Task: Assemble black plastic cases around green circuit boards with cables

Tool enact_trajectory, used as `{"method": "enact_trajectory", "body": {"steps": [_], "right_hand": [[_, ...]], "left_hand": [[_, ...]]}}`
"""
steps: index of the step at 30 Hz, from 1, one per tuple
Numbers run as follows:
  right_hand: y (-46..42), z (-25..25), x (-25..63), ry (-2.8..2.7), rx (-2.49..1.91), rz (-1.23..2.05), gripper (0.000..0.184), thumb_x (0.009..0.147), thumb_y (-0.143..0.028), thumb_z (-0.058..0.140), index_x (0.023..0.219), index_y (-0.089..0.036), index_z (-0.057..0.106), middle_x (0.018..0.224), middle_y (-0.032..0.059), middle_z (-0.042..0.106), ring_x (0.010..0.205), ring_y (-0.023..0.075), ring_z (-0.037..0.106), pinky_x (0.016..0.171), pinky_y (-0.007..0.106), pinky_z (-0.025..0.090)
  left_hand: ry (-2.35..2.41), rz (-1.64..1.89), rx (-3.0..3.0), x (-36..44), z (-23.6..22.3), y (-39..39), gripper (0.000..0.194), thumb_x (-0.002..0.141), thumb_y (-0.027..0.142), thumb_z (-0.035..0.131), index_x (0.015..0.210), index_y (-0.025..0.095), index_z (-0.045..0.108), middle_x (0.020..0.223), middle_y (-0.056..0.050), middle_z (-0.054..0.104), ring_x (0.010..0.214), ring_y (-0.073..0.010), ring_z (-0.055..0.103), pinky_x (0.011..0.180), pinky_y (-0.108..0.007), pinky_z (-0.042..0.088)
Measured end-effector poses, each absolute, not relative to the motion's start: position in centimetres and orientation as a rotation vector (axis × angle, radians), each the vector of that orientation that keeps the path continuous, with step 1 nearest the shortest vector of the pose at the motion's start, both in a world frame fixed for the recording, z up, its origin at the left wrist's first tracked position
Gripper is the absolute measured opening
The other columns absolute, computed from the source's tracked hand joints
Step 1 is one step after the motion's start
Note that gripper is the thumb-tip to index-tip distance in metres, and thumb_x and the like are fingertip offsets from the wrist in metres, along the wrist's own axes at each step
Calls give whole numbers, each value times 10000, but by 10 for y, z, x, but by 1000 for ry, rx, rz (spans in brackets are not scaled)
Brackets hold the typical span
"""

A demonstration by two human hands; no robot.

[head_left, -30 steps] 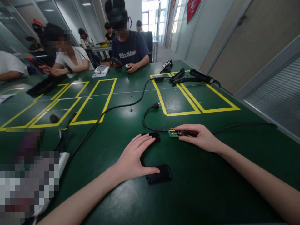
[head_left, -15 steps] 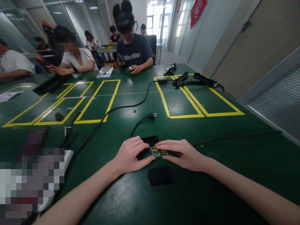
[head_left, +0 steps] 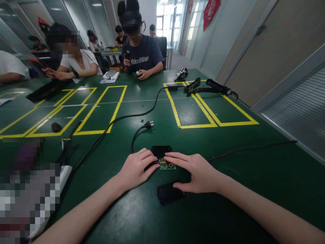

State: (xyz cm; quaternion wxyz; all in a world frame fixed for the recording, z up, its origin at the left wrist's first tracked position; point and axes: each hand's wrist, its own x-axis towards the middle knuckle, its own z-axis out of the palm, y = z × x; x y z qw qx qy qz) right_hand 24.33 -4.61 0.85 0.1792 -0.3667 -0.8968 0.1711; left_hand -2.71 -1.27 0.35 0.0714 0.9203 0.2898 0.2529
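Observation:
A small green circuit board (head_left: pixel 167 166) with copper coils lies in front of me. My left hand (head_left: pixel 138 167) is closed at its left end, its fingers and thumb around the black power cable (head_left: pixel 152 163) that meets the board. Fingers of my right hand (head_left: pixel 196 173) reach over the board's upper right side, stretched out and apart from the thumb. That thumb is at the upper edge of a black plastic cover half (head_left: pixel 169 195), which lies nearer to me. Just behind the board rests another black cover half (head_left: pixel 161 149), partly hidden by my fingers.
Beyond my left hand lies a black plug (head_left: pixel 149 125). A long black cord (head_left: pixel 127 117) crosses the green table (head_left: pixel 122 217) towards black tools (head_left: pixel 215 87) at the far right. Yellow tape (head_left: pixel 199 126) marks rectangles. Across the table, a person (head_left: pixel 143 54) holds a dark tool.
My right hand has spread, its thumb moving from the circuit board down to the near cover half. That cover half now lies slightly tilted. My left hand stays at the board's left end.

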Motion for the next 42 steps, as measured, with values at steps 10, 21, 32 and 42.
{"method": "enact_trajectory", "body": {"steps": [10,21,32,42], "right_hand": [[-38,0,242,-2358,-1141,358,522,915,-285,604,1433,-225,604,1381,110,701,1121,262,753,930,386,636],[-31,-4,238,-2206,-1188,301,475,970,-292,609,1444,-273,579,1404,91,674,1119,254,743,907,382,647],[-18,8,272,-2221,-1406,349,585,1093,-464,354,618,-214,586,539,21,615,475,155,580,529,276,420],[-25,11,273,-2167,-1291,302,632,1085,-512,360,541,-206,459,468,-13,490,424,106,453,505,259,338]], "left_hand": [[1025,693,2720,-25,-3,-9,187,1073,266,511,1131,179,666,1099,-86,698,970,-229,646,842,-368,589],[1143,741,2691,-25,-8,-6,201,1055,171,476,1145,203,653,1012,-69,694,930,-234,639,810,-366,550],[1239,863,2668,-28,0,-5,215,1076,290,472,1032,186,655,894,-43,688,778,-187,657,719,-294,509],[1204,848,2601,-31,4,-2,480,1090,298,384,629,194,471,560,32,469,490,-107,449,548,-252,299]]}}
